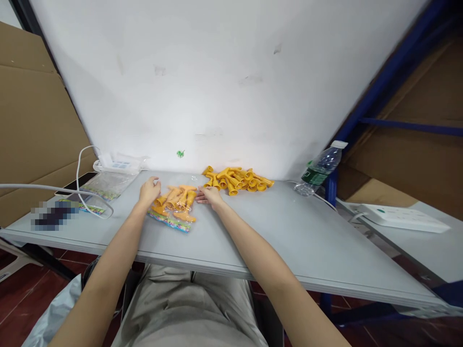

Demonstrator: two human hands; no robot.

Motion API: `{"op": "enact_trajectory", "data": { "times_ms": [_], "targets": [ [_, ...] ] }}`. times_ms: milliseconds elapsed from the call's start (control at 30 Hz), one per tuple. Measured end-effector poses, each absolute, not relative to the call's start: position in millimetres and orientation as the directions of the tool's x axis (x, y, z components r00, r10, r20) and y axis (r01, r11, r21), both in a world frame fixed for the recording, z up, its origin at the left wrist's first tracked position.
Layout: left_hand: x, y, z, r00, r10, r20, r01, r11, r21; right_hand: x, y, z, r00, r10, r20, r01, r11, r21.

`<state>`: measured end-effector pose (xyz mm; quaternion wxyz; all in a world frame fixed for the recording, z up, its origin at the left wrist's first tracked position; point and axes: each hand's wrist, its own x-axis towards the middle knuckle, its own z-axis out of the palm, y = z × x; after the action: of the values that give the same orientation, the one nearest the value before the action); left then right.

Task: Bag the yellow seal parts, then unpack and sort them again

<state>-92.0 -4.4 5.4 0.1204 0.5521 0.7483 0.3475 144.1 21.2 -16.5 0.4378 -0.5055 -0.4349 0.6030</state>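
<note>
A clear plastic bag [170,222] with a colourful printed strip along its near edge lies on the grey table. Inside and showing through it are several orange, horn-shaped plastic pieces [180,197]. At the bag's left side is my left hand [149,192], fingers loosely bent and apart. My right hand [210,196] rests at the bag's right side, its fingers stretched toward the bag and nothing gripped in them. Behind, against the white wall, lies a pile of loose yellow-orange horn-shaped pieces [238,181].
On the left lie flat clear bags [112,184], a white cable [77,166] and a blurred-out dark item [54,216]. A plastic bottle [321,169] leans at the table's right back. Beyond the table's right edge sits a white power strip [401,218]. Cardboard [32,115] stands at left.
</note>
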Motion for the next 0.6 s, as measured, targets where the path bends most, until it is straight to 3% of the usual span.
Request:
{"op": "enact_trajectory", "data": {
  "times_ms": [133, 233, 300, 433, 500, 600],
  "targets": [
    [-84.9, -6.0, 5.1, -0.277, 0.957, -0.089, 0.505, 0.224, 0.833, 149.8, 22.8, -15.4, -0.114, 0.971, -0.21, -0.074, -0.219, -0.973],
    [-78.9, -4.6, 1.2, -0.202, 0.959, -0.199, 0.421, 0.269, 0.866, 153.3, 23.7, -14.3, -0.088, 0.98, -0.18, -0.017, -0.183, -0.983],
    [-76.8, -0.7, -3.0, -0.269, 0.956, -0.119, 0.484, 0.241, 0.841, 154.6, 25.4, -14.9, -0.083, 0.981, -0.176, 0.028, -0.174, -0.984],
    [-75.2, 13.1, -12.5, -0.336, 0.921, 0.197, 0.726, 0.121, 0.677, 154.1, 30.1, -20.1, -0.064, 0.987, -0.145, 0.097, -0.138, -0.986],
    [-73.8, 21.0, -15.3, -0.284, 0.941, 0.182, 0.748, 0.099, 0.656, 153.1, 32.9, -23.8, -0.039, 0.995, -0.091, 0.107, -0.086, -0.991],
    [-70.7, 31.7, -13.9, -0.25, 0.967, 0.043, 0.62, 0.126, 0.774, 152.8, 38.2, -29.5, 0.013, 1.0, -0.017, 0.159, -0.019, -0.987]
  ]
}}
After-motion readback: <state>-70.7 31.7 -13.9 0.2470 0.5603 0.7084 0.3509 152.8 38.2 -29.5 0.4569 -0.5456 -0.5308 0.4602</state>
